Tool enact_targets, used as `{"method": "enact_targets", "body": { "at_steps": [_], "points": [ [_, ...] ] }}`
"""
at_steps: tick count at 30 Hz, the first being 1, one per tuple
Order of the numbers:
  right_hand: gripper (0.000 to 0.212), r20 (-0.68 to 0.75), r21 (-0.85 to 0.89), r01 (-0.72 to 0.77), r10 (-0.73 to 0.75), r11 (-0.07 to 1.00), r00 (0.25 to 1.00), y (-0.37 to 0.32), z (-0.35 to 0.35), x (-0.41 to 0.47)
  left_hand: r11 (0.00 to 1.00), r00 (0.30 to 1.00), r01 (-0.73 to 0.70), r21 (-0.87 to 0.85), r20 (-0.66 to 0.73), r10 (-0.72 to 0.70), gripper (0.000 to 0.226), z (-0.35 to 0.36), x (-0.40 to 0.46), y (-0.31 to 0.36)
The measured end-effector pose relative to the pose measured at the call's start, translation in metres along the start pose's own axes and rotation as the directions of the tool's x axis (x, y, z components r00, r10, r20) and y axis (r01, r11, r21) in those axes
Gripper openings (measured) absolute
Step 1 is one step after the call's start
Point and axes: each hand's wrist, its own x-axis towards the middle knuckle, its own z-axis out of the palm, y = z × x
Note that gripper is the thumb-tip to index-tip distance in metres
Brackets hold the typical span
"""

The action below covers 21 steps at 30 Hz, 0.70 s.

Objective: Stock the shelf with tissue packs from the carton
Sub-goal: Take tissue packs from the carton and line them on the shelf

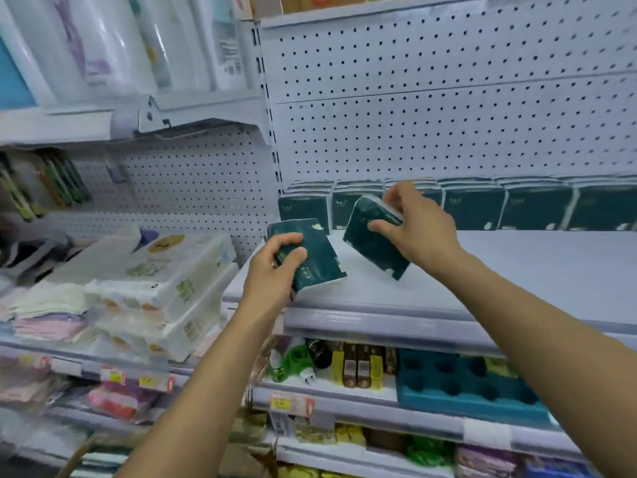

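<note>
Two dark green tissue packs in play, one per hand, both over the white shelf [499, 270]. Left hand [275, 270] grips the left pack [317, 260] from its near end, thumb on top and fingers curled round, pack lying tilted with its far corner about touching the shelf surface. Right hand [420, 229] pinches the right pack [375, 239] from above, fingers curled over the top edge, thumb on the front face, pack tipped on one lower corner near the back row [482, 210]. Back row of same green packs stands upright against the pegboard [448, 98], runs left to right, front of shelf bare. Likely step: standing each pack upright in front of that row, so the top grip on the right pack fits rotating it vertical. Carton not clearly in view; brown edge at bottom left [79, 453] could be it, cannot tell. White bagged tissue bundles [165, 270] stacked on neighbouring shelf to the left. Lower shelves hold mixed small goods, blurred
</note>
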Motion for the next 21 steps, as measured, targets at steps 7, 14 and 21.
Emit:
{"method": "enact_targets", "body": {
  "at_steps": [7,14,21],
  "points": [
    [0.047,0.079,-0.237,0.096,-0.08,0.967,0.994,0.028,0.024,-0.003,0.999,0.989,0.016,0.052,0.147,-0.024,0.026,-0.001,0.053,-0.016],
    [0.05,-0.003,-0.111,0.236,-0.237,0.965,0.971,0.051,0.057,0.021,0.999,0.96,-0.02,-0.032,0.278,0.028,0.077,-0.004,0.096,-0.028],
    [0.048,-0.031,-0.058,0.3,-0.302,0.952,0.953,0.067,0.093,0.073,0.995,0.962,0.088,-0.05,0.263,-0.072,0.046,-0.013,0.133,-0.037]
  ]
}}
